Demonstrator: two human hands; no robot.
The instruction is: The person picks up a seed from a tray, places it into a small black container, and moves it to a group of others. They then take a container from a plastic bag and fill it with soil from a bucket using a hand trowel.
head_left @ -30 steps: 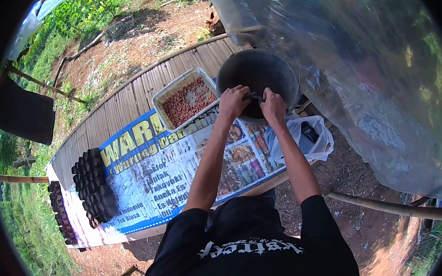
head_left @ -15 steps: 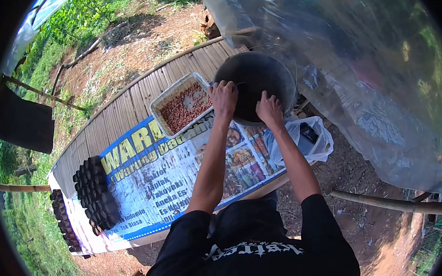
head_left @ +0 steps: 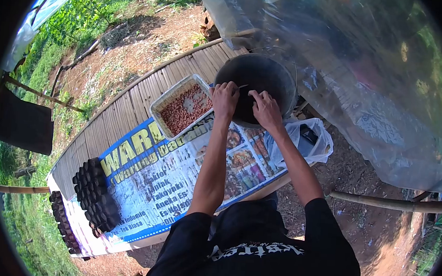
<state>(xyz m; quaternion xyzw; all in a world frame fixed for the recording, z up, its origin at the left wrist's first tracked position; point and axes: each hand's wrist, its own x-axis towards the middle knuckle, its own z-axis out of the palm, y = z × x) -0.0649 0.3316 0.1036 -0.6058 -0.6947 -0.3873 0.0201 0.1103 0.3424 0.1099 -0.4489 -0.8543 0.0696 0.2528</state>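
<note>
Both my hands are over a black bucket (head_left: 270, 75) of dark soil that stands at the far end of a slatted bamboo bench (head_left: 126, 107). My left hand (head_left: 225, 99) is closed at the bucket's near-left rim, and a thin pale strip (head_left: 242, 86) sticks out of it toward the right. My right hand (head_left: 266, 110) hovers over the soil just beside it, fingers bent and apart, with nothing visible in them. A mesh tray of reddish-brown seeds (head_left: 185, 105) lies directly left of my left hand.
A printed blue and white banner (head_left: 162, 180) covers the bench. Rows of small black pots (head_left: 93, 193) stand at its left end. A white plastic bag (head_left: 309, 138) hangs by my right forearm. A clear plastic sheet (head_left: 366, 76) hangs right; a bamboo pole (head_left: 394, 203) runs below it.
A second ago both hands held a dark object together over the bucket. They parted, the left hand moved to the left rim, and the right hand now curls back toward it.
</note>
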